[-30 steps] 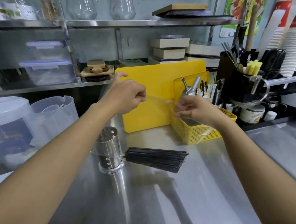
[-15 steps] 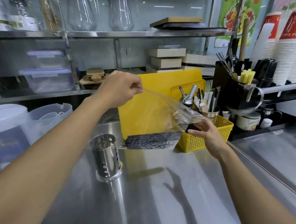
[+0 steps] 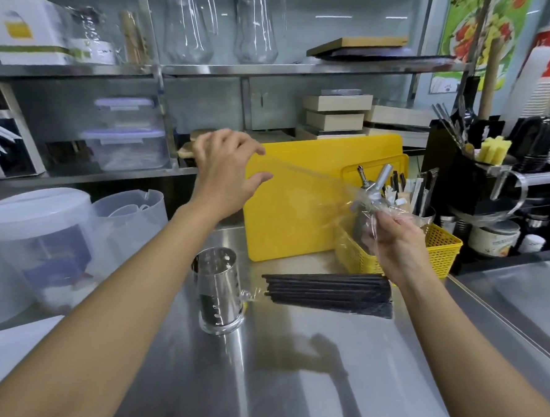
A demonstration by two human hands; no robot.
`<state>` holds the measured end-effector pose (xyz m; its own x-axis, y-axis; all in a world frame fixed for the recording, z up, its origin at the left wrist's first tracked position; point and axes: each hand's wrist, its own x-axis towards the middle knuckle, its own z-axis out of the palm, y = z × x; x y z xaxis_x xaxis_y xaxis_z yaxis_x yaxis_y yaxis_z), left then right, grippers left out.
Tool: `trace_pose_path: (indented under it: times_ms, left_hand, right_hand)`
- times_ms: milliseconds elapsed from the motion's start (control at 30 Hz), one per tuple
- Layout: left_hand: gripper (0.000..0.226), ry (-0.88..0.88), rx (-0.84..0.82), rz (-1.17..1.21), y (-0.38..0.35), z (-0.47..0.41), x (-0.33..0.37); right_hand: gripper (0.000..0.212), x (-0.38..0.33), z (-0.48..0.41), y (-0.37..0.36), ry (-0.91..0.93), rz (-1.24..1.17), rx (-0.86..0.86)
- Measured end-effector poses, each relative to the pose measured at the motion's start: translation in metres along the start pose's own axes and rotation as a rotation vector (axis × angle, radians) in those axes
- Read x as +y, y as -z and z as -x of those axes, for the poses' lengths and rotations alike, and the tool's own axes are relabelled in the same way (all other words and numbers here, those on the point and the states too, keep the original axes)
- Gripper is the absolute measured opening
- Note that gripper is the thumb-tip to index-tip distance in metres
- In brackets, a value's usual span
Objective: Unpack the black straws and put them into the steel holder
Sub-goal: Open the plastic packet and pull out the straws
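Straws (image 3: 328,293) lie loose on counter (image 3: 310,383) — near holder (image 3: 219,290).

no legible text, labels too blurred to read

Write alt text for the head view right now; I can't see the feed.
Above a steel counter, the right hand grips a crumpled clear plastic wrapper that stretches to the open-fingered left hand. A bundle of black straws lies on the counter beside an upright perforated steel holder, in front of a yellow cutting board and yellow basket.
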<state>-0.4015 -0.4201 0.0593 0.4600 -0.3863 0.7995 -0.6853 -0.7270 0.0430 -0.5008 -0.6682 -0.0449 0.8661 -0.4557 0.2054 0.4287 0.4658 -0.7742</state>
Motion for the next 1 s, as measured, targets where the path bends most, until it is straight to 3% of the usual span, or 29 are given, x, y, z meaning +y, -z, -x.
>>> trace_pose_path:
  times_ms: [167, 233, 300, 333, 400, 467, 533, 600, 667, 733, 933, 1000]
  left_hand:
    - [0.084, 0.367, 0.211, 0.127, -0.005, 0.028, -0.023]
    - [0.090, 0.592, 0.331, 0.394, -0.007, 0.042, -0.028]
    - [0.082, 0.841, 0.378, 0.741, -0.016, 0.060, -0.028]
    - [0.076, 0.956, 0.338, 0.849, -0.023, 0.070, -0.027]
    - [0.064, 1.132, 0.154, 0.984, -0.040, 0.089, -0.028]
    - [0.048, 1.246, -0.053, 1.287, -0.051, 0.103, -0.024]
    - [0.050, 1.257, -0.167, 1.644, -0.055, 0.109, -0.020]
    - [0.061, 1.193, -0.113, 1.872, -0.055, 0.109, -0.018]
    - [0.032, 1.186, 0.006, 1.940, -0.056, 0.105, -0.016]
    - [0.010, 1.287, 0.100, 1.919, -0.056, 0.099, -0.014]
    - [0.008, 1.443, 0.136, 1.883, -0.067, 0.102, -0.015]
    - [0.009, 1.478, 0.139, 1.866, -0.073, 0.106, -0.015]
  right_hand:
    - [0.011, -0.008, -0.007, -0.001, 0.014, -0.224, -0.092]
    - [0.021, -0.011, -0.004, -0.004, 0.018, -0.303, -0.124]
    - [0.018, -0.011, -0.004, -0.004, 0.026, -0.383, -0.133]
    - [0.016, -0.011, -0.004, -0.004, 0.024, -0.414, -0.133]
    - [0.034, -0.008, -0.008, -0.001, 0.013, -0.472, -0.121]
    - [0.046, -0.004, -0.013, 0.001, -0.009, -0.488, -0.100]
    - [0.049, -0.002, -0.017, 0.000, -0.027, -0.504, -0.098]
    - [0.052, 0.000, -0.019, -0.001, -0.031, -0.502, -0.113]
    - [0.051, 0.001, -0.019, -0.002, -0.036, -0.513, -0.132]
    - [0.048, 0.001, -0.017, -0.001, -0.041, -0.475, -0.112]
    - [0.046, 0.003, -0.014, -0.001, -0.032, -0.350, -0.057]
    - [0.037, 0.002, -0.012, -0.005, -0.021, -0.304, -0.087]
